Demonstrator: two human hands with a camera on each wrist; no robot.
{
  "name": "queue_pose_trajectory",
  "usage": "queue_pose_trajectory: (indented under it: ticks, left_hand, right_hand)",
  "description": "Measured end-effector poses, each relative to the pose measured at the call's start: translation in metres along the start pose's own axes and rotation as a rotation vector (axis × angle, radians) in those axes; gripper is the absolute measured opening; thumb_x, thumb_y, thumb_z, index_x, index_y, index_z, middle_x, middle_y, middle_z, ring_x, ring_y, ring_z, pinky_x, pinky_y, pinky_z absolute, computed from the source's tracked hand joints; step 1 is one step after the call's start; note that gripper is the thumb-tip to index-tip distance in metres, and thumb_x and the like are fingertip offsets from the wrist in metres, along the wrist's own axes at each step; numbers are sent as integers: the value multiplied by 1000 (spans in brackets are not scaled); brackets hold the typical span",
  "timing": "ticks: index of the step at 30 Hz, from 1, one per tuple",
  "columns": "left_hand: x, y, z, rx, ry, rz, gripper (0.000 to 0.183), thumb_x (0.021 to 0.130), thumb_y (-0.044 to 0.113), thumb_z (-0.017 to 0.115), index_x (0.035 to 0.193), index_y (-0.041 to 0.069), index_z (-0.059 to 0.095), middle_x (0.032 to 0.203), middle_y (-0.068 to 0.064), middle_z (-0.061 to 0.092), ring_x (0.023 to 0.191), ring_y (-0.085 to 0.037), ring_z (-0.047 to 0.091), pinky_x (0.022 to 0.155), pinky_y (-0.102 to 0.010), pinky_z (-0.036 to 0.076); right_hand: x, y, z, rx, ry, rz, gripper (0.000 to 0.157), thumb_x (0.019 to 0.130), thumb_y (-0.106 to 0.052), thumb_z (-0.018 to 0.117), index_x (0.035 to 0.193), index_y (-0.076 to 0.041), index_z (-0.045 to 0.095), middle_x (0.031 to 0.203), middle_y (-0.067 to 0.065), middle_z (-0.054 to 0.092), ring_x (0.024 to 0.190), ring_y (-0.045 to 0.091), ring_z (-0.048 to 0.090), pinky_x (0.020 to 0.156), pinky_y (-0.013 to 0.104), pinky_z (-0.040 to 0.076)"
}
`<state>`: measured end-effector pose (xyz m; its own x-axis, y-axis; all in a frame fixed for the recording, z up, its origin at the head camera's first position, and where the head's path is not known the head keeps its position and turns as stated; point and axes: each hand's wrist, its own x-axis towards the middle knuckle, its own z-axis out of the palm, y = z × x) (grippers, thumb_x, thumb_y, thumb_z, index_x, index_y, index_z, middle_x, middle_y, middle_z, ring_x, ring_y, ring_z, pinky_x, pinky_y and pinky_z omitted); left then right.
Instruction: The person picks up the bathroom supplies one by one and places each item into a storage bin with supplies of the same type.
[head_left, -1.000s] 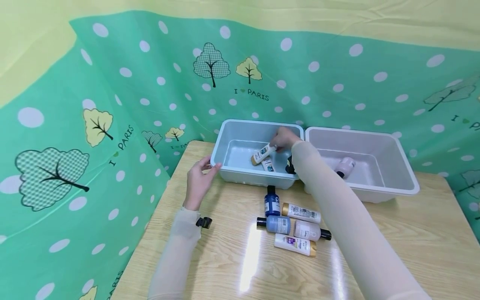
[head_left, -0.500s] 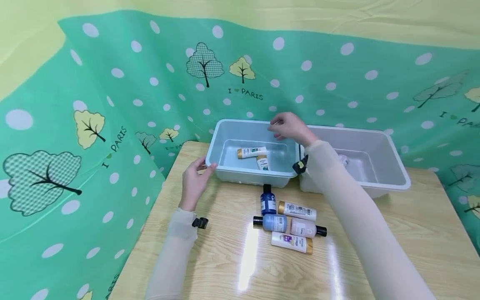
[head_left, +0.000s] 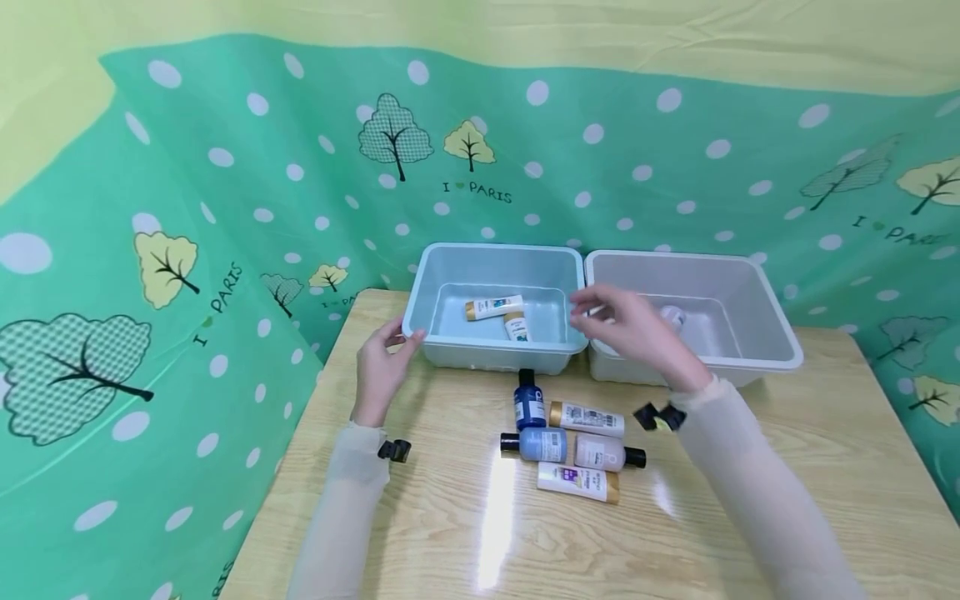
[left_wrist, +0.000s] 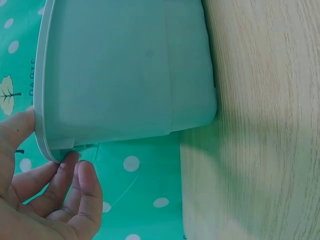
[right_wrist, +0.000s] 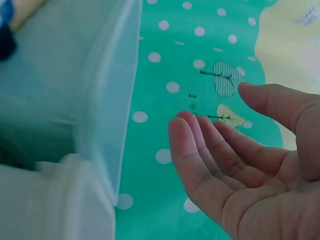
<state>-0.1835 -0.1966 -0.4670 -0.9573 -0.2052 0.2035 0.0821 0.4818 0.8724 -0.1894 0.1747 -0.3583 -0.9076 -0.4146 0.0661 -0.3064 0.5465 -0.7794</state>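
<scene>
My left hand [head_left: 381,371] pinches the front left corner of a light blue plastic bin [head_left: 495,348], thumb at the rim and fingers curled under it, as the left wrist view shows. Two white tubes with gold caps lie on the bin's floor: one tube [head_left: 495,307] sideways, another tube [head_left: 516,327] pointing toward me. Above the join of the blue bin and a grey bin [head_left: 720,363] is my right hand [head_left: 630,329], holding nothing, thumb and fingers apart. A pale bottle [head_left: 672,317] lies in the grey bin, partly hidden by that hand.
In front of the bins lie a dark blue bottle [head_left: 529,407], a light blue bottle [head_left: 543,444], a pale pink bottle [head_left: 598,453] and two white tubes, the upper tube [head_left: 588,418] and the lower tube [head_left: 576,482]. A green dotted cloth [head_left: 480,221] hangs behind the wooden table [head_left: 420,517].
My right hand has let go of a white gold-capped tube inside the blue bin, lifted out and moved right and toward me. My left hand keeps its hold on the bin's corner.
</scene>
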Motion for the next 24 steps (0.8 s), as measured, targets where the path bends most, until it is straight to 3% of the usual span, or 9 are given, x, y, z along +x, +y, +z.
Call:
queue_pose_trajectory:
  ticks: [5, 11, 18, 24]
  left_hand:
    - [1, -1, 0, 0, 6, 1, 49, 93, 33, 75, 132, 5, 64, 120, -15, 68, 103, -24, 63, 76, -41, 57]
    - [0, 0, 0, 6, 4, 5, 54, 93, 39, 73, 133, 6, 63, 120, -14, 68, 103, -24, 63, 77, -40, 57]
    - [-1, 0, 0, -1, 0, -2, 51, 94, 34, 73, 134, 5, 63, 121, -17, 68, 104, -26, 63, 77, -38, 57]
    - [-2, 1, 1, -8, -5, -17, 52, 94, 36, 73, 135, 6, 62, 121, -17, 67, 105, -25, 62, 78, -40, 57]
  right_hand:
    - [-41, 19, 11, 10, -18, -8, 36, 97, -19, 69, 126, 0, 62, 111, 10, 69, 97, 24, 66, 87, 42, 55]
    - [-76, 52, 24, 87, -13, 30, 32, 97, -13, 67, 125, 3, 62, 111, 13, 70, 99, 23, 67, 86, 32, 56]
    - [-101, 86, 39, 211, -4, 125, 35, 98, -15, 67, 126, 5, 60, 113, 16, 69, 96, 24, 66, 80, 29, 57]
    - [-110, 107, 52, 205, 31, 145, 36, 97, -13, 67, 126, 8, 60, 116, 23, 66, 95, 28, 65, 77, 29, 57]
